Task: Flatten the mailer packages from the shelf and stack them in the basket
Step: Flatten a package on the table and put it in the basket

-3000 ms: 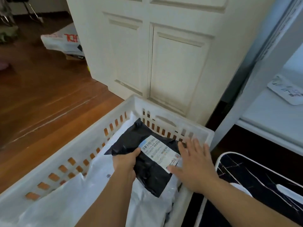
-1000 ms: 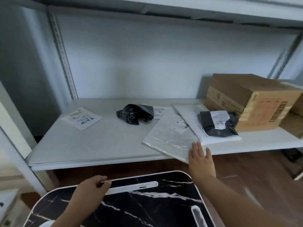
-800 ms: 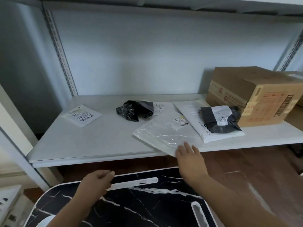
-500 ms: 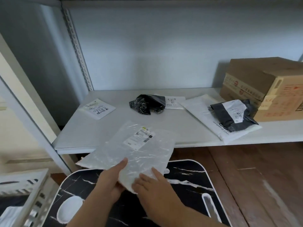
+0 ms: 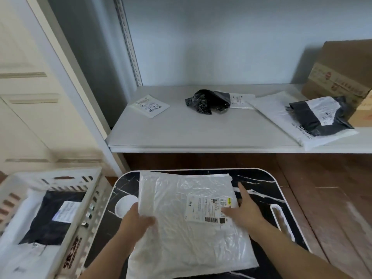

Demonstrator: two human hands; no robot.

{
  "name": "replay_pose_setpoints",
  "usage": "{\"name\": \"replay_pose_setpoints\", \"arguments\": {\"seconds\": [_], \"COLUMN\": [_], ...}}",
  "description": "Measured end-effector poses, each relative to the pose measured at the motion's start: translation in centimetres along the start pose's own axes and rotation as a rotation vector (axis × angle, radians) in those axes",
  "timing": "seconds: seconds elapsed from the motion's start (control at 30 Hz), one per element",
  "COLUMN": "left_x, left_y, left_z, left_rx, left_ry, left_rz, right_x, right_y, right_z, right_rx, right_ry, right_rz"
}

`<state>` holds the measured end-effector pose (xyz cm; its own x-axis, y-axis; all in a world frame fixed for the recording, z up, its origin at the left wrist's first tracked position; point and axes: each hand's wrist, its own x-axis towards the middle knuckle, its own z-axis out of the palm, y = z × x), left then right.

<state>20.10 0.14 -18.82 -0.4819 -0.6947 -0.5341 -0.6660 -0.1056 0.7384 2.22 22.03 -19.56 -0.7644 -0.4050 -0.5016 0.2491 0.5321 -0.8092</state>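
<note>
- We see the clear mailer (image 5: 191,224) lying flat on the black marble tray table (image 5: 261,184).
- Our left hand (image 5: 138,223) pinches its 9 o'clock edge.
- Our right hand (image 5: 246,214) rests on its label, fingers spread.
- The basket (image 5: 84,200) sits at 9 o'clock, the shelf (image 5: 201,133) at 12.

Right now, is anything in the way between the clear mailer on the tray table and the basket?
Nothing visible. The clear mailer lies on the tray table; the basket stands directly left, open-topped, a black mailer already inside.

Pale blue wall (image 5: 221,41), cream panelled cabinet doors (image 5: 26,109), brown wooden floor (image 5: 332,198), black marbled tabletop (image 5: 261,184)
</note>
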Motion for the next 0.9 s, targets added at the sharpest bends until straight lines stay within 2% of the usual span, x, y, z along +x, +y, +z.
{"name": "replay_pose_setpoints", "arguments": {"seconds": [0.07, 0.13, 0.2, 0.27, 0.3, 0.37, 0.43, 0.57, 0.9], "left_x": [0.3, 0.5, 0.9, 1.3, 1.6, 1.8, 1.8, 2.2, 2.9], "left_y": [-1.1, -1.8, -2.8, -3.5, -4.1, -5.2, -6.1, -7.4, -7.6], "left_z": [1.2, 2.0, 3.3, 4.6, 5.5, 7.0, 7.7, 8.1, 8.6], "left_rx": [0.238, 0.521, 0.828, 0.951, 0.968, 1.037, 1.026, 1.065, 1.036], "left_ry": [0.206, 0.313, 0.271, 0.189, 0.155, 0.139, 0.057, 0.132, 0.155], "left_rz": [0.066, 0.197, 0.36, 0.442, 0.462, 0.524, 0.484, 0.57, 0.606], "right_x": [0.3, 0.5, 0.5, 0.2, 0.1, 0.1, 0.2, 0.7, 1.7], "right_y": [1.3, 2.2, 2.8, 3.5, 3.9, 5.2, 6.1, 6.8, 7.5], "right_z": [1.0, 2.0, 3.0, 4.6, 5.5, 7.1, 8.0, 8.0, 8.1], "right_rx": [-0.255, -0.617, -0.897, -1.015, -1.07, -1.153, -1.212, -1.221, -1.22], "right_ry": [0.115, 0.19, 0.182, 0.133, 0.121, 0.015, -0.008, 0.01, -0.042], "right_rz": [-0.097, -0.184, -0.309, -0.479, -0.534, -0.516, -0.528, -0.623, -0.598]}}
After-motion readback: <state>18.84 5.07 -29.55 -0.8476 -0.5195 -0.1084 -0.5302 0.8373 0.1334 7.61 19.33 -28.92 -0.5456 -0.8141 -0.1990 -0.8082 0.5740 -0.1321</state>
